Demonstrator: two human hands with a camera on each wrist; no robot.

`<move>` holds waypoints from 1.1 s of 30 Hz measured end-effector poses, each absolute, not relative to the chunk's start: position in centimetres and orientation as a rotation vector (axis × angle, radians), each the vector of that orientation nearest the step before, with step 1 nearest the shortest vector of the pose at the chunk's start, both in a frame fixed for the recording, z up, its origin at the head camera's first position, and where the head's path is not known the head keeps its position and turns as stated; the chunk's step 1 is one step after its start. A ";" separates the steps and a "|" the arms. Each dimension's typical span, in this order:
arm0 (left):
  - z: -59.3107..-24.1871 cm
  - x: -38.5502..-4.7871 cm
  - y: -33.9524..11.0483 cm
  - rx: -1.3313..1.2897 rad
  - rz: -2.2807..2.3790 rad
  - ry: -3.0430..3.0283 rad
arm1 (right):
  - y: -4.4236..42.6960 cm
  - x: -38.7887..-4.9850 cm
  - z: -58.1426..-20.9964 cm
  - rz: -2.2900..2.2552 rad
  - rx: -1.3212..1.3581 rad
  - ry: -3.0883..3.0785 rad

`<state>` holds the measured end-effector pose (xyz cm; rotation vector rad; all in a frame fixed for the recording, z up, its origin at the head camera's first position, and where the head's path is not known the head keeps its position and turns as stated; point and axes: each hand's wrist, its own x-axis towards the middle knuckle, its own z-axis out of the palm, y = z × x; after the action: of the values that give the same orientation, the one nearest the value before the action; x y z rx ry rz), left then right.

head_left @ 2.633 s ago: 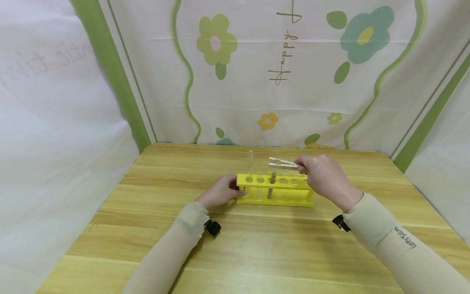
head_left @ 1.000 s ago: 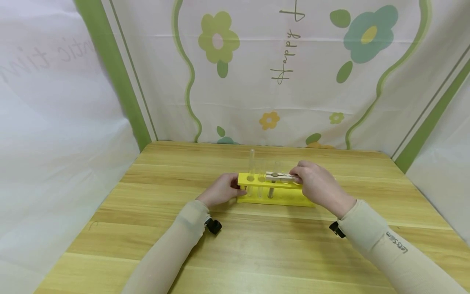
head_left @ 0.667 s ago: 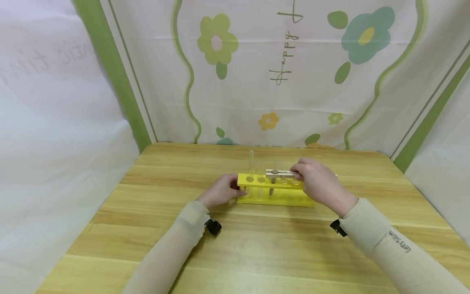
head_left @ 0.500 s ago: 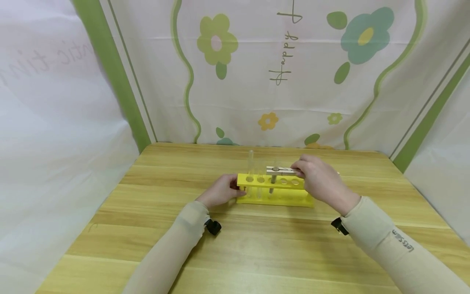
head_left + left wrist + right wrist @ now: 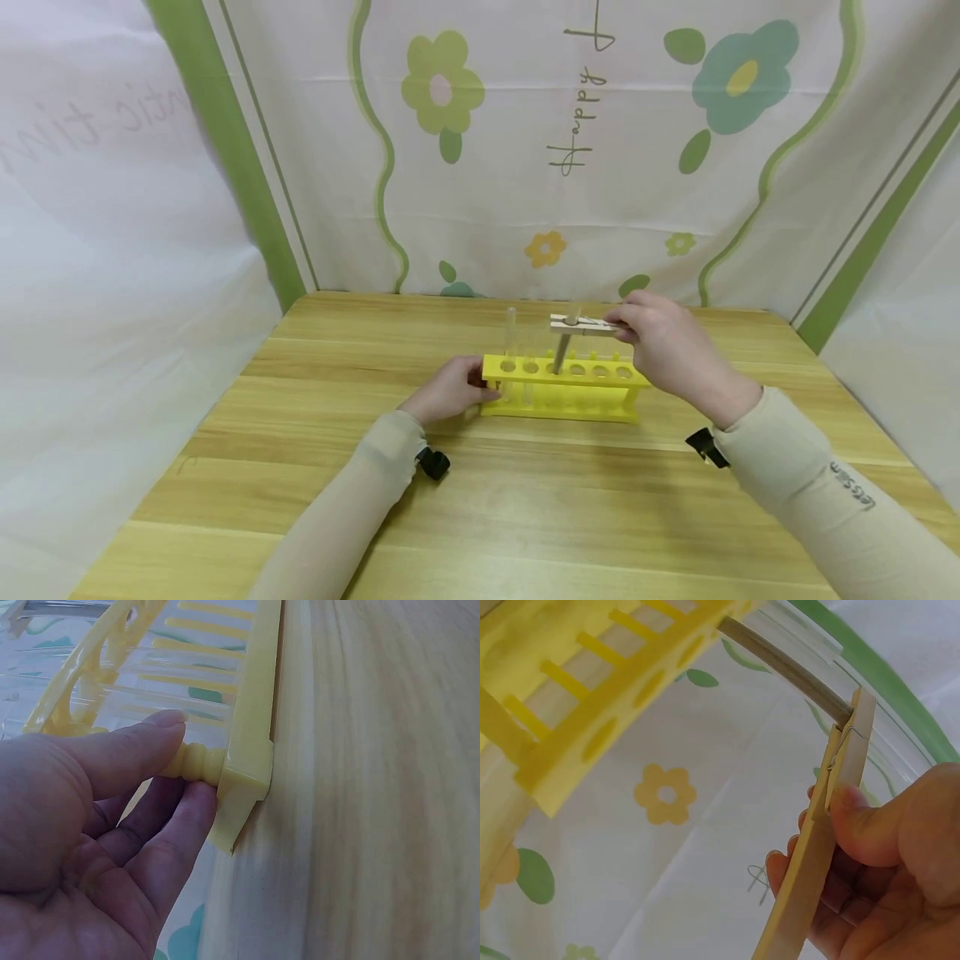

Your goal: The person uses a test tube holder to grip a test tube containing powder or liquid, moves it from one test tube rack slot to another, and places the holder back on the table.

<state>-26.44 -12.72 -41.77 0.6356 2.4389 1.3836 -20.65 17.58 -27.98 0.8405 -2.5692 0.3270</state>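
Note:
My right hand (image 5: 670, 346) holds a wooden test tube clamp (image 5: 600, 329) by its handle. The clamp's jaws close around a test tube (image 5: 562, 353) with dark grey-brown contents. This tube leans slightly, its lower end at the third hole from the left of a yellow test tube rack (image 5: 600, 382). In the right wrist view the thumb presses on the clamp (image 5: 810, 855) near its wire spring. My left hand (image 5: 448, 388) grips the rack's left end; in the left wrist view thumb and fingers pinch the ridged end post (image 5: 199, 763).
Two clear test tubes stand in the rack's left holes, the taller being the leftmost tube (image 5: 511, 333). The rack rests on a wood-grain table (image 5: 525, 517). A flower-print curtain (image 5: 480, 192) hangs behind and at both sides.
The clamp was lowered over the dark-filled tube and closed on it. My right hand has since risen, drawing the tube up from the rack. The left hand has stayed on the rack.

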 end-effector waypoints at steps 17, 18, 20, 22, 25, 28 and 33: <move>-42.0 -26.4 -12.9 0.631 1.361 2.455 | 18.9 -20.0 -25.3 0.302 0.793 -2.561; -42.0 -26.4 -12.9 0.630 1.361 2.455 | 19.0 -20.0 -25.3 0.301 0.790 -2.559; -41.9 -26.4 -12.9 0.628 1.368 2.450 | 19.1 -20.0 -25.3 0.294 0.786 -2.552; -41.9 -26.4 -12.9 0.628 1.371 2.450 | 19.2 -20.0 -25.3 0.291 0.782 -2.553; -41.8 -26.3 -12.8 0.629 1.369 2.456 | 19.4 -20.0 -25.5 0.286 0.780 -2.547; -41.8 -26.3 -12.8 0.639 1.363 2.467 | 19.6 -19.9 -25.6 0.286 0.771 -2.557; -41.9 -26.3 -12.8 0.645 1.348 2.479 | 19.9 -19.7 -25.9 0.296 0.761 -2.579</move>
<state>-26.34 -12.76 -41.86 0.6453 2.4792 1.3480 -19.73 19.90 -25.93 0.7605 -2.5794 0.2960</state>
